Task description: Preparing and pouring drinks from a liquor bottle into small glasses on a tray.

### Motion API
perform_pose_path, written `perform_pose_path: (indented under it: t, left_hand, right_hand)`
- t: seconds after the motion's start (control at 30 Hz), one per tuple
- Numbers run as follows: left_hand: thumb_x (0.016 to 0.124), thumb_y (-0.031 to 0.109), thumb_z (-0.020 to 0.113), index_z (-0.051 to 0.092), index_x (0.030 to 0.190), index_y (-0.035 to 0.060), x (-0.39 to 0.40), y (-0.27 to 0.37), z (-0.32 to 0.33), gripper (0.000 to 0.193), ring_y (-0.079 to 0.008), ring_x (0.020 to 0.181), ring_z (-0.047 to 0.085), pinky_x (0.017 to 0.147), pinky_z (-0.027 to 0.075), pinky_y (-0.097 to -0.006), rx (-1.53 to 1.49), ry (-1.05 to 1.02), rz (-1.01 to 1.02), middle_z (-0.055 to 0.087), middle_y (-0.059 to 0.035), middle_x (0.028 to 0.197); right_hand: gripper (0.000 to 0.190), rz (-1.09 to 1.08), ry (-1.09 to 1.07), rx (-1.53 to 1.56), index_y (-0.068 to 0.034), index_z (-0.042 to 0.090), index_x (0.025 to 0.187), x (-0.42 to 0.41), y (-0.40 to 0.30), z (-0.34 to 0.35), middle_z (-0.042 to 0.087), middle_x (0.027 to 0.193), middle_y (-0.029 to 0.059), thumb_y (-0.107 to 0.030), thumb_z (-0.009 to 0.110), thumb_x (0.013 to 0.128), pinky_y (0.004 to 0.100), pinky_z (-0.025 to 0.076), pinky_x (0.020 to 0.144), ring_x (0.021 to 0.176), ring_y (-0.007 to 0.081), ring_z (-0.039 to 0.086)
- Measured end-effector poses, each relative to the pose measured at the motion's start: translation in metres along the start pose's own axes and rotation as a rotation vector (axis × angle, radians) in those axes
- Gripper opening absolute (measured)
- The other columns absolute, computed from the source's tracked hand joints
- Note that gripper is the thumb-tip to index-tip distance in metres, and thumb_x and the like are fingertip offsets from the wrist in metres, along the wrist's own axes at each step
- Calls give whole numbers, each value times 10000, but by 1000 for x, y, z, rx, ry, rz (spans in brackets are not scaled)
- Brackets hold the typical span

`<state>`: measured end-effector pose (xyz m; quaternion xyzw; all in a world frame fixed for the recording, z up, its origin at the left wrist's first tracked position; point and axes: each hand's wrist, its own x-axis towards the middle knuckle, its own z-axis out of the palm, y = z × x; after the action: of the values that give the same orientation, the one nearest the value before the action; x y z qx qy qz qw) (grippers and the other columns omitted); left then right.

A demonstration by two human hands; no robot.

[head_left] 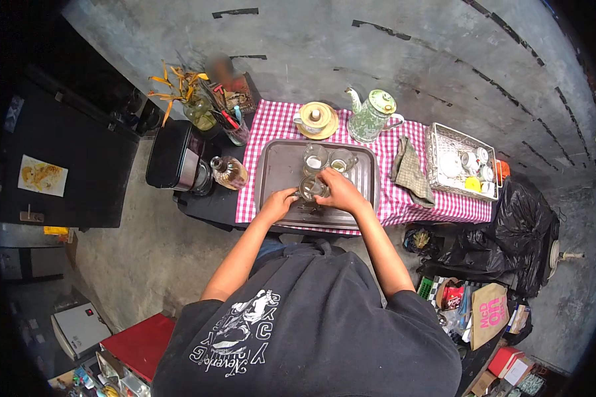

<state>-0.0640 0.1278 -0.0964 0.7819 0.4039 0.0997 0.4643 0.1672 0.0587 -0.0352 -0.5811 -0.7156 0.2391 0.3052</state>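
A clear glass mug (308,188) stands at the front of a dark brown serving tray (277,168). My left hand (278,204) holds it at the left, around what looks like its handle. On its right side, the fingers of my right hand (341,191) grip the rim, some of them reaching over the opening. Whether those fingers also pinch something small inside the mug cannot be made out. Behind it on the tray are two more glass mugs, one at the left (315,157) and one at the right (342,161).
Behind the tray stand a lidded cup on a saucer (316,119) and a green enamel pot (370,119). At right are a folded cloth (408,171) and a wire basket (439,183) of jars. A glass bottle (229,173) and black appliance (171,156) stand left.
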Motion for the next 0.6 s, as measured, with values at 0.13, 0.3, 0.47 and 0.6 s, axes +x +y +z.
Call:
perform_pose_path:
  t: [0.13,0.3,0.47,0.6]
  left_hand:
    - [952,217,611,643,1245,39,0,0,1,344,-392,1089,646,912,498,-416,-12,1,-11,677,-244,1122]
    - [950,222,611,646,1240,39,0,-5,4,345,-395,1086,645,912,499,-424,16,33,-11,676,-242,1123]
    - [945,227,617,648,1236,38,0,-2,3,348,-393,1088,644,913,500,-426,12,39,-6,676,-238,1127]
    - [944,230,621,647,1234,30,0,2,1,354,-394,1084,645,912,501,-424,32,28,-27,676,-242,1119]
  right_hand:
    - [452,3,-7,14,3,567,1047,1,0,-1,564,954,154,-190,797,710,405,478,816,911,335,577]
    - [454,-4,-23,8,4,574,1053,3,2,0,569,964,156,-192,796,709,403,482,827,925,332,585]
    - [467,7,-18,37,6,589,1062,3,4,2,578,972,158,-199,802,701,403,487,823,931,338,596]
    - [455,23,-23,19,-1,588,1047,3,3,1,584,966,161,-192,800,694,408,489,824,939,342,601]
